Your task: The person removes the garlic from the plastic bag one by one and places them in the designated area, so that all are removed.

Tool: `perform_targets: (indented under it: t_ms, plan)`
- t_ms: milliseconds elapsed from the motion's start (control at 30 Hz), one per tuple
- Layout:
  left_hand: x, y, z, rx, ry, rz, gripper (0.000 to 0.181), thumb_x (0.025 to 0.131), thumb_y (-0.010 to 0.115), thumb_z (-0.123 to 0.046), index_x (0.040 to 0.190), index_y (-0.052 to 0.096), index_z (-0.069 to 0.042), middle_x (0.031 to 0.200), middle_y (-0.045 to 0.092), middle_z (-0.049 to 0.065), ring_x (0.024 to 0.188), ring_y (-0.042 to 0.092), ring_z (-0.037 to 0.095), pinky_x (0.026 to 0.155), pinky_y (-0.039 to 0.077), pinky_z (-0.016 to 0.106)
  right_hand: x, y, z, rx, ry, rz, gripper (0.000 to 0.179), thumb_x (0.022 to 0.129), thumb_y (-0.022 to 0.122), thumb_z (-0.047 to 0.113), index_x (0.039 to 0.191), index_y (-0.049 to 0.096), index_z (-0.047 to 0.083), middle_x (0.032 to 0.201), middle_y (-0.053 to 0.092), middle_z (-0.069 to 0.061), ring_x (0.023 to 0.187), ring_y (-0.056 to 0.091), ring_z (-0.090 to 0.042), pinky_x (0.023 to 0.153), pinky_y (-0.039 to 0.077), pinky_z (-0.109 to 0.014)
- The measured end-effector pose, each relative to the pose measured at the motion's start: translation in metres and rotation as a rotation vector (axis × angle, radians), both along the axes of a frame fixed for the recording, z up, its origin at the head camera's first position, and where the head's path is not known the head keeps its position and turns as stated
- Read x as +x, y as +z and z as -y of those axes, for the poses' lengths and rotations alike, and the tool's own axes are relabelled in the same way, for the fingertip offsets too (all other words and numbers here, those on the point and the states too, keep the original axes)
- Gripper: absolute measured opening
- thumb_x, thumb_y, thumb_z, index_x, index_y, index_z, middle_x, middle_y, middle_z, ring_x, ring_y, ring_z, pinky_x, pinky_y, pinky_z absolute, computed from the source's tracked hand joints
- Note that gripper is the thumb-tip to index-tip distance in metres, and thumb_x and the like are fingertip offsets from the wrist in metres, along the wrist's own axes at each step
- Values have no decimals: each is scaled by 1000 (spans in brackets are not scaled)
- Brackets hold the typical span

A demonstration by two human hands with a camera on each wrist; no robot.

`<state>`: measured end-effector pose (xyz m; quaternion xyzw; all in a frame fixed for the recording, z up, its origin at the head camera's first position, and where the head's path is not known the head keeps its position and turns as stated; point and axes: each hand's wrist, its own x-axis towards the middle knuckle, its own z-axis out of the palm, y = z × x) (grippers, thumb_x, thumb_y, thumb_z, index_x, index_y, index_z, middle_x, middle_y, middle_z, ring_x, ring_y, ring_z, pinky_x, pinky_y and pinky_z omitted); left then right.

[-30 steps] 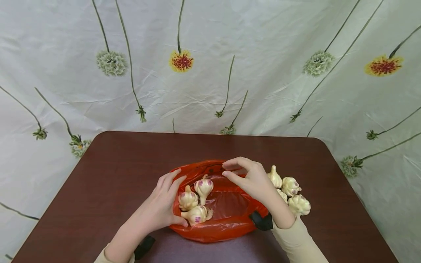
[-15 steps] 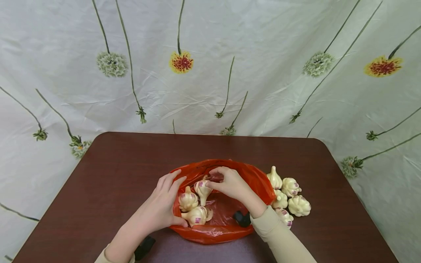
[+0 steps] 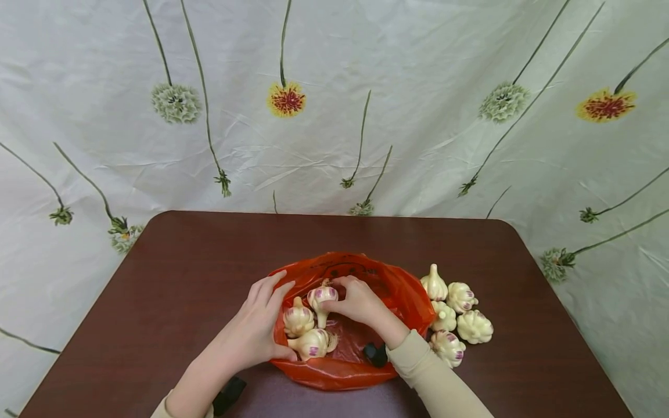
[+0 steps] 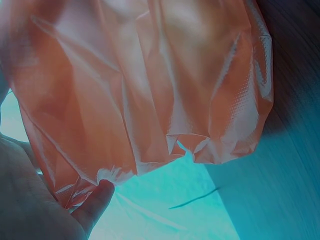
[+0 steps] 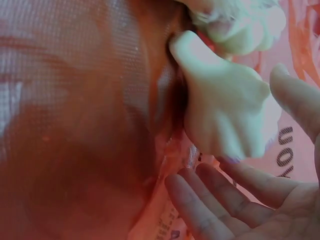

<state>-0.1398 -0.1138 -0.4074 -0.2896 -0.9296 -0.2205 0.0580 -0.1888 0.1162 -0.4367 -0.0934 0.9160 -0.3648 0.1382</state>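
Note:
A red plastic bag (image 3: 405, 293) lies with its mouth spread wide, and inside it on the left are 3 garlic bulbs. My left hand (image 3: 261, 325) grips the bag's left rim, fingers spread along the far side; in the left wrist view its thumb (image 4: 100, 200) is at the bag's edge. My right hand (image 3: 360, 305) reaches inside, with thumb and forefinger pinching the back garlic bulb (image 3: 317, 295). In the right wrist view this bulb (image 5: 227, 110) sits between them, other fingers loosely curved below. Beside it are an upright bulb (image 3: 298, 319) and one lying down (image 3: 313, 343).
Several more garlic bulbs (image 3: 474, 327) stand in a group just right of the bag, near the right sleeve (image 3: 434, 368). Everything rests on a dark brown table (image 3: 209, 249) with rounded far corners. Behind hangs a pale cloth (image 3: 324, 128) printed with flowers.
My right hand has come down and left from over the bag's right rim to the back garlic bulb, which stays in place. My left hand keeps its spot on the rim.

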Motion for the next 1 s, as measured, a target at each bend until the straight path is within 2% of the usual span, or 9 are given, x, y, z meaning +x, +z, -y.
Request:
perform_targets:
  t_ms: [133, 367, 533, 800, 1000]
  plan:
    - [1, 0, 0, 4, -11, -22, 114, 48, 99, -38, 139, 44, 2, 148, 37, 22, 132, 34, 42, 101, 46, 56, -1, -5, 5, 8, 9, 2, 67, 83, 77, 40, 133, 58, 0, 134, 57, -20, 122, 55, -36, 102, 47, -49]
    - [1, -1, 0, 5, -26, -65, 115, 45, 100, -37, 138, 45, 2, 147, 38, 23, 131, 35, 42, 101, 46, 55, -3, -9, 12, 38, 17, -56, 63, 78, 83, 35, 126, 63, -2, 123, 65, -17, 113, 60, -33, 98, 50, -45]
    - [0, -1, 0, 0, -22, -51, 116, 45, 99, -38, 139, 44, 3, 147, 37, 23, 131, 34, 42, 101, 46, 55, -2, -7, 13, 41, -4, -67, 60, 76, 84, 35, 122, 65, 0, 118, 68, -15, 109, 61, -31, 95, 51, -43]
    - [-1, 0, 0, 0, -12, -52, 116, 46, 99, -40, 138, 44, 4, 146, 38, 24, 131, 35, 42, 102, 46, 55, 2, 10, 5, 23, -18, -90, 63, 78, 83, 35, 127, 63, 1, 126, 65, -15, 113, 61, -31, 97, 51, -44]
    - [-2, 0, 0, -4, -8, -42, 117, 47, 99, -40, 139, 43, 5, 146, 39, 24, 131, 35, 43, 102, 45, 55, 7, 34, -6, -27, -17, -115, 64, 79, 82, 35, 131, 61, 3, 132, 62, -14, 120, 58, -32, 99, 50, -45]
